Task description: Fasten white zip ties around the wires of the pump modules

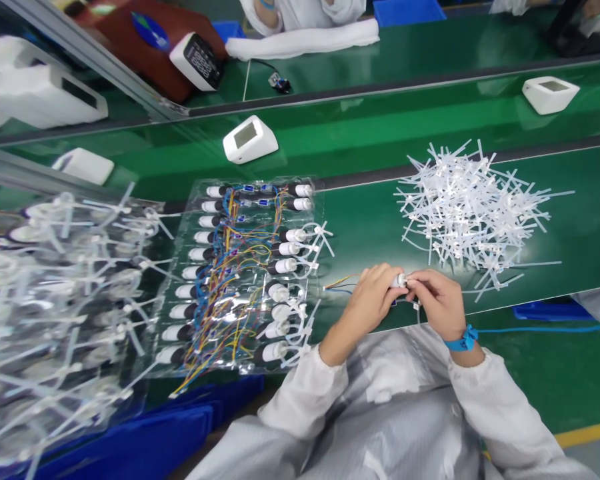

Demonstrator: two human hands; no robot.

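Note:
My left hand (373, 295) is closed around a small wired pump (399, 281); its white end points right, toward my other hand. Thin coloured wires with a small white plug (325, 288) trail out on the left side of that hand. The fingers of my right hand (439, 300) pinch at the pump's white tip. A thin translucent tube (418, 312) with a white fitting hangs below these fingers, its upper end hidden. Left of my hands, a clear plastic tray (180, 250) holds rows of similar black-and-white pumps, several on its right side fitted with tubes.
A heap of translucent tube pieces (473, 207) lies beyond my right hand. More filled trays (55, 320) stack up at far left. White monitors (250, 139) stand on the green belt (350, 137). A blue cord (545, 329) runs right from my wristband. Another person sits opposite.

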